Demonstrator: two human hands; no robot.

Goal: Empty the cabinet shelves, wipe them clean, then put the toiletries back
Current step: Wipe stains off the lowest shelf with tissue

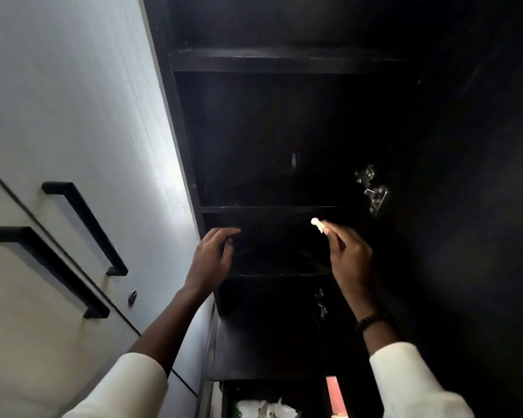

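Both hands reach up into a tall, dark, open wooden cabinet point(284, 131) whose black shelves point(269, 210) look bare, though the interior is too dim to be sure. The left hand point(212, 256) hovers at the left end of a middle shelf with its fingers point(228, 232) loosely curved and holding nothing. The right hand point(349, 254), with a dark beaded bracelet point(372, 321) on its wrist, pinches a small white object point(317, 224) between thumb and fingertips just below the shelf's front edge; what the object is cannot be told. A metal hinge point(372, 188) gleams on the right. To the left stand pale closed cabinet doors point(73, 116) with long black bar handles point(85, 227). At the bottom, in a lower compartment, lies a crumpled white plastic bag point(263, 408). Both sleeves point(127, 384) are cream-coloured.
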